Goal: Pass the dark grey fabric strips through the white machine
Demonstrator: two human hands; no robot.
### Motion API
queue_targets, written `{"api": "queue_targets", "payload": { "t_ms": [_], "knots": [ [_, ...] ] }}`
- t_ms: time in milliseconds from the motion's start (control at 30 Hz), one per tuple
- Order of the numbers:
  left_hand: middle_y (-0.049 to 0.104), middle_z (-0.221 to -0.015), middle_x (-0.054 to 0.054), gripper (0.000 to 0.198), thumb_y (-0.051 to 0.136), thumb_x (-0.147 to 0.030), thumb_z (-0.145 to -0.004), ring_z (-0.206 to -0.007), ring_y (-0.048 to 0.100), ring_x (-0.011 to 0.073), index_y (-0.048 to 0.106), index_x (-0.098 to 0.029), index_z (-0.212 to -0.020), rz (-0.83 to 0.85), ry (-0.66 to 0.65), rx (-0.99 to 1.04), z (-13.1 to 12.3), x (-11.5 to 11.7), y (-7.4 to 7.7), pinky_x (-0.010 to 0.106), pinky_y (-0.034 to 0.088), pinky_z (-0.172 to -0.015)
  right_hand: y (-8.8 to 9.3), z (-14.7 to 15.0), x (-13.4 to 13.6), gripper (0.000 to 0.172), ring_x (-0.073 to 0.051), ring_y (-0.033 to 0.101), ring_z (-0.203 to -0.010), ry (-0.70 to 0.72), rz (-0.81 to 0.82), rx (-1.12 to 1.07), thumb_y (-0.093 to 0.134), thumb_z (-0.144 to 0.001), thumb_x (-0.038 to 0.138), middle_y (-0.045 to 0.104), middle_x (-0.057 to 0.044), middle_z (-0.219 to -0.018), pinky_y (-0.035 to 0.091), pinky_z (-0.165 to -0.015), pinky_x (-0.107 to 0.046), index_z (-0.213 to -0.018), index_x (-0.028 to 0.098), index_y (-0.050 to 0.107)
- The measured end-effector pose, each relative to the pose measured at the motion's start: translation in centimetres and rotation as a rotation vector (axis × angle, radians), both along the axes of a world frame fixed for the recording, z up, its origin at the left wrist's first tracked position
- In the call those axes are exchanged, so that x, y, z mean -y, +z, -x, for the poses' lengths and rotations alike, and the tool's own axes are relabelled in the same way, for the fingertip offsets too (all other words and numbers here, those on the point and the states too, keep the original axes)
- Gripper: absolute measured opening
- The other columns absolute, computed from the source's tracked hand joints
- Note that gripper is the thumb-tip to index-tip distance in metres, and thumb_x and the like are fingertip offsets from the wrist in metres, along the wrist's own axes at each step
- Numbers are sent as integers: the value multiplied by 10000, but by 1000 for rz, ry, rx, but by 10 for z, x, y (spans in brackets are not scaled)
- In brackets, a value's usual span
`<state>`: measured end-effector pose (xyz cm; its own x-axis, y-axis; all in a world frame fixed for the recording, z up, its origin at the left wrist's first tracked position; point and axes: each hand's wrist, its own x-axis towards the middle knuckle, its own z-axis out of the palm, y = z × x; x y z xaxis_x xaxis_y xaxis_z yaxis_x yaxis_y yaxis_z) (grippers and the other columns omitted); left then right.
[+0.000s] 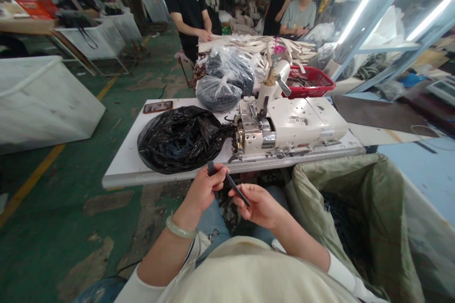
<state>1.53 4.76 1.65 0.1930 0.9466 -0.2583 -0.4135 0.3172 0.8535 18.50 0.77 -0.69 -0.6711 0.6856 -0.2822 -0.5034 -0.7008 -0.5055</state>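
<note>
Black strip pinched between left grip, right grip

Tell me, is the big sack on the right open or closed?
Open: the woven sack gapes wide at the top, showing dark strips lying inside.

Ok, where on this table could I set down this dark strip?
Bare tabletop shows between the phone and the tied plastic bag, and at the table's left end beside the black bag. Crowded around the white industrial machine and red basket.
</note>
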Motion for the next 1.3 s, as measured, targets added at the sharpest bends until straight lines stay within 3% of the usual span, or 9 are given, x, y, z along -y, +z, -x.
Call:
{"api": "queue_targets", "payload": {
  "t_ms": [100,233,400,600,667,767,900,1033,1300],
  "knots": [
    [282,-501,-92,232,773,-299,-677,-422,189,6,660,-103,-730,-13,-73,35,2,2,0,157,123,-402,3,1,0,265,-72,587,-459,-62,-52,98,766,-751,344,624,-10,-589,459,-447,-130,-796,99,677],
    [242,-499,-98,220,726,-299,-730,-441,173,23,678,-103,-818,9,-111,42,2,4,1,153,129,-407,9,1,1,299,-171,687,-639,-154,-110,279,792,-710,349,710,-107,-746,540,-573,-226,-804,83,695],
    [243,-505,-97,243,718,-316,-730,-438,177,25,675,-103,-839,25,-117,2,0,4,2,148,131,-405,10,-4,-2,328,-146,667,-680,-94,-31,150,728,-783,363,702,-108,-823,525,-616,-223,-952,84,686],
    [251,-515,-90,268,694,-351,-762,-441,209,32,672,-107,-869,-9,-131,-38,-5,3,-1,154,162,-410,7,-1,-12,249,-30,373,-403,90,82,-76,669,-829,359,422,62,-543,298,-397,-136,-866,116,632],
    [253,-549,-87,294,699,-351,-763,-450,193,32,671,-114,-935,-2,-93,-19,-4,1,-1,147,148,-402,3,-2,-29,255,-32,373,-408,-23,-22,37,694,-801,356,427,58,-535,279,-390,-142,-789,114,614],
    [297,-627,-70,337,706,-356,-758,-465,181,23,665,-126,-1001,26,-25,20,3,-2,0,133,122,-385,-4,-13,-71,328,-34,367,-381,-382,-187,336,720,-748,421,469,47,-516,222,-351,-153,-736,116,602],
    [330,-663,-59,290,709,-326,-756,-466,188,10,679,-112,-950,69,-3,41,16,-1,-5,118,132,-370,-10,-33,-131,330,-20,267,-315,-721,-189,595,708,-739,405,350,97,-411,145,-319,-158,-642,139,538],
    [348,-654,-58,260,719,-306,-744,-458,203,2,683,-112,-914,112,15,47,25,2,-15,104,143,-366,-12,-40,-160,306,-26,259,-299,-771,-151,634,706,-739,343,309,108,-371,125,-300,-160,-611,155,502],
    [369,-651,-55,245,732,-281,-727,-449,230,-2,678,-103,-886,177,65,64,34,4,-18,92,158,-356,-19,-38,-168,297,-28,245,-319,-858,-109,591,671,-739,302,308,101,-394,144,-296,-168,-582,180,450]
  ]
}}
